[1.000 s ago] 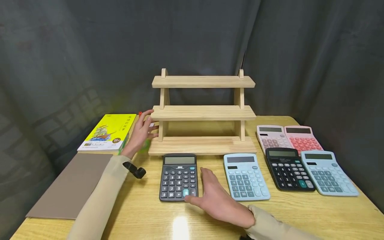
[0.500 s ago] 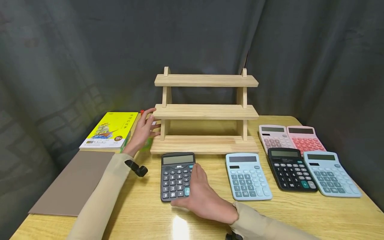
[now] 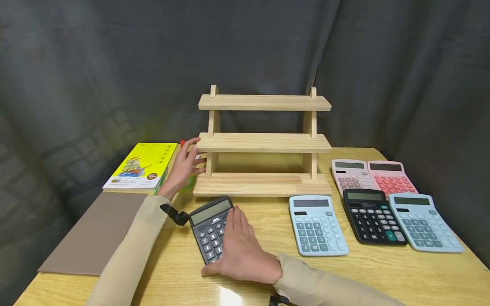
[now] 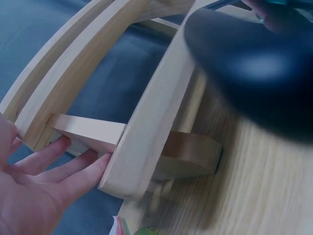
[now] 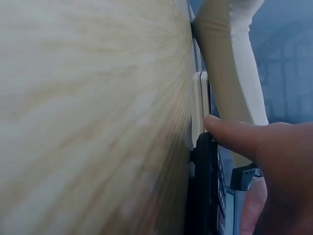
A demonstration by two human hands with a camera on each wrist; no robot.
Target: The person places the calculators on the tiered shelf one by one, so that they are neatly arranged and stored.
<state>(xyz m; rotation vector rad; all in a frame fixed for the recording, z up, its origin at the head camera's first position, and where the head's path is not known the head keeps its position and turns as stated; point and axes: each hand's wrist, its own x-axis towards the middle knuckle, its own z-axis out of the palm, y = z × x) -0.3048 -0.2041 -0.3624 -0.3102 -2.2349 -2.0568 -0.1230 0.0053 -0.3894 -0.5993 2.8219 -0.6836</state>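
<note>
My left hand [image 3: 183, 165] touches the left side of a three-tier wooden display stand [image 3: 264, 142]; in the left wrist view its fingers [image 4: 83, 178] lie spread against the end of the slats. My right hand [image 3: 245, 250] holds a dark grey desk calculator [image 3: 208, 229] in front of the stand, covering its right side and lower keys. The thumb [image 5: 230, 134] is at the calculator's lower end in the right wrist view. The calculator is turned, its display end toward my left wrist. A light blue calculator [image 3: 317, 225] lies apart to the right.
Pink calculators [image 3: 392, 176], a black one [image 3: 373, 216] and another blue one [image 3: 425, 221] lie at the right of the table. A yellow book [image 3: 141, 168] tops a stack at left, behind a brown board [image 3: 95, 233]. A dark curtain [image 3: 264, 46] hangs behind.
My right hand has moved left onto the dark grey calculator, which has shifted left and turned counter-clockwise. My left hand has stayed at the stand.
</note>
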